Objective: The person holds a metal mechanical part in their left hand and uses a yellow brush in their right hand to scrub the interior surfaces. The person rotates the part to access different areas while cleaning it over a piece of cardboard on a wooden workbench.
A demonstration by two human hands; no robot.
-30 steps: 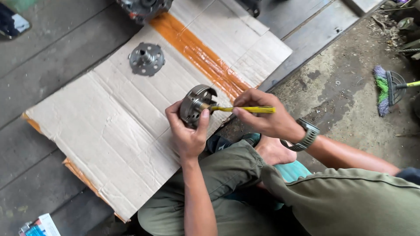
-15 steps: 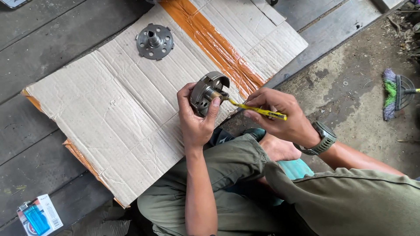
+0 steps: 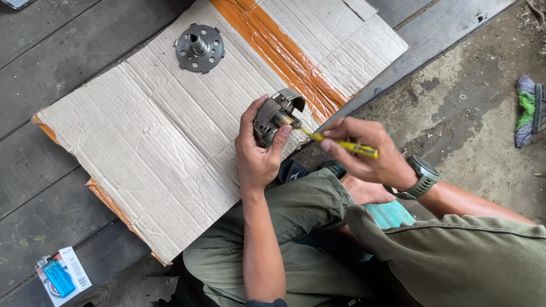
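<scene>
Left hand (image 3: pixel 257 156) gripped the metal drum (image 3: pixel 277 115) tight over the cardboard (image 3: pixel 148 142). Right hand (image 3: pixel 372 152) pinched a yellow tool (image 3: pixel 341 144), its tip inside. Steadying the drum and probing gently would likely serve best.

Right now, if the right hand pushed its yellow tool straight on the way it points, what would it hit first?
The right hand aims the yellow tool up-left; its tip already looks to sit in the round metal part held by the left hand, so probably that part's centre.
</scene>
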